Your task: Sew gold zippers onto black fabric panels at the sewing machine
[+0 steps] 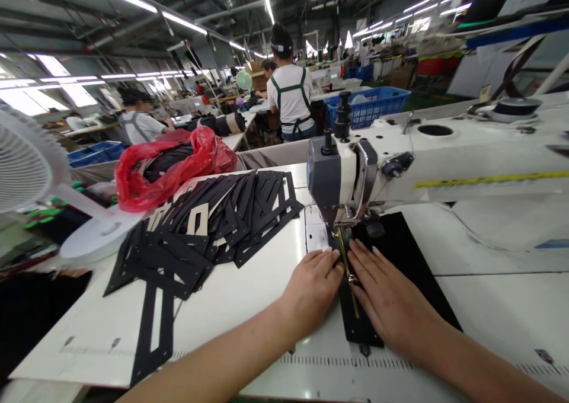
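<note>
A black fabric panel (361, 327) with a gold-toothed zipper (342, 246) lies on the machine bed, its far end under the presser foot of a white sewing machine (326, 178). The zipper's metal slider (352, 279) sits between my hands. My left hand (313, 290) rests at the panel's left edge, fingers close together and laid down beside the zipper. Flat over the fabric on the other side lies my right hand (391, 293), fingers stretched toward the presser foot. The needle's exact contact with the cloth is too small to make out.
Left of the machine, many black cut frames (249, 213) are heaped on the white table (249, 332). Behind them sits a red plastic bag (178, 160); a white fan (98, 228) stands at left. Beyond are a blue crate (368, 104) and a person in a white shirt (291, 95).
</note>
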The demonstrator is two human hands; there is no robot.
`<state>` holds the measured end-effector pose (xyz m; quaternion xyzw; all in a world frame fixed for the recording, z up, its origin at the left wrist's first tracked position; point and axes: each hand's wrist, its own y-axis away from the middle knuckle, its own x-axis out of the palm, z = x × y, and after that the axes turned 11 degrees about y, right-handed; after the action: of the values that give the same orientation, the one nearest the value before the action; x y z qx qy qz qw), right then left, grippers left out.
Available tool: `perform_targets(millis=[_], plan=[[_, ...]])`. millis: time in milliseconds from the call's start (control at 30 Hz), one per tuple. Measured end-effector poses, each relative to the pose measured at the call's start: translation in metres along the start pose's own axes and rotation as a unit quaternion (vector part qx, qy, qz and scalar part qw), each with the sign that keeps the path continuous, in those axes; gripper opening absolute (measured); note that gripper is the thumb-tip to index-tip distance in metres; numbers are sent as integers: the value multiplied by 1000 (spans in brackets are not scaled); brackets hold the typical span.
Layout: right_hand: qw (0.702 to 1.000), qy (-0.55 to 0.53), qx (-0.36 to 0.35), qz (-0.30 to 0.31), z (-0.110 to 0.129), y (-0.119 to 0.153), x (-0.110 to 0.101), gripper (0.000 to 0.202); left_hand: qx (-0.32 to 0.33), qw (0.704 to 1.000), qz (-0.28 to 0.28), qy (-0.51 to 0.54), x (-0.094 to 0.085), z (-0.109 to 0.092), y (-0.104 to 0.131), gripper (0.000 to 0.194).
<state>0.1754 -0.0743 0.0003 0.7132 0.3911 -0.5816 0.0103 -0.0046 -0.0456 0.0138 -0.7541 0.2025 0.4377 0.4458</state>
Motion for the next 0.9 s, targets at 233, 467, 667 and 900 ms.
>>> perform_targets(millis=[233,467,667,900], plan=[[1000,-7,2,6,-8,-10,12,45,-4,1000,-9,18,0,11,-8,23],[999,-31,14,-16,-16,-20,24,42,1,999,-9,37,2,23,-12,24],[996,-88,27,-15,-24,-36,22,34,-26,998,17,54,4,31,-15,22],[990,-131,49,6,-31,-46,25,24,-48,996,20,76,6,38,-20,18]])
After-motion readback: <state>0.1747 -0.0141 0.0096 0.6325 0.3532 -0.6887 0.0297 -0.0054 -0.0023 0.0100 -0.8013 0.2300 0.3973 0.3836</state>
